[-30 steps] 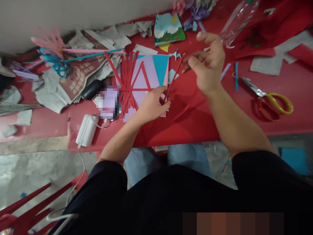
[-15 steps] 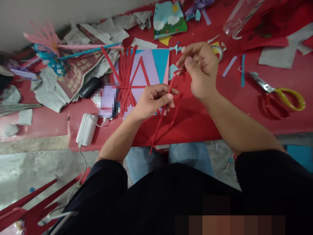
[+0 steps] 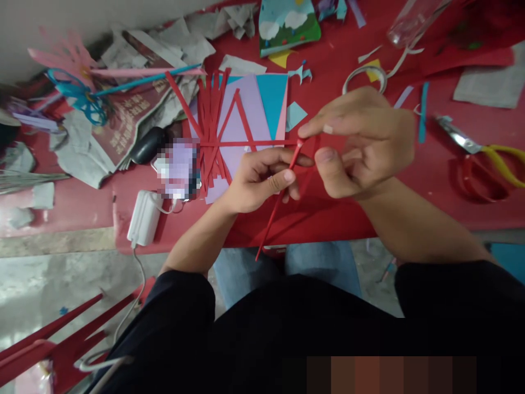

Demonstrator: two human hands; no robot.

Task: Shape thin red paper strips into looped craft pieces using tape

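Red strips (image 3: 210,112) piled loose, red stick (image 3: 272,221) looks mostly made

Pile's over the left of the lilac sheet (image 3: 256,109), untouched by either hand. Just right of that sheet, left hand (image 3: 262,180) pinches the stick between thumb and fingers; top end seems unfinished. Right hand (image 3: 367,139), further right of the sheet, has its forefinger by that end, thumb spread away. Scissors (image 3: 463,137) lie well right of the sheet.

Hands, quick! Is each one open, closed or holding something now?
Left hand: closed on a thin red stick, between thumb and fingers.
Right hand: open, thumb and forefinger apart, near the stick's upper end.
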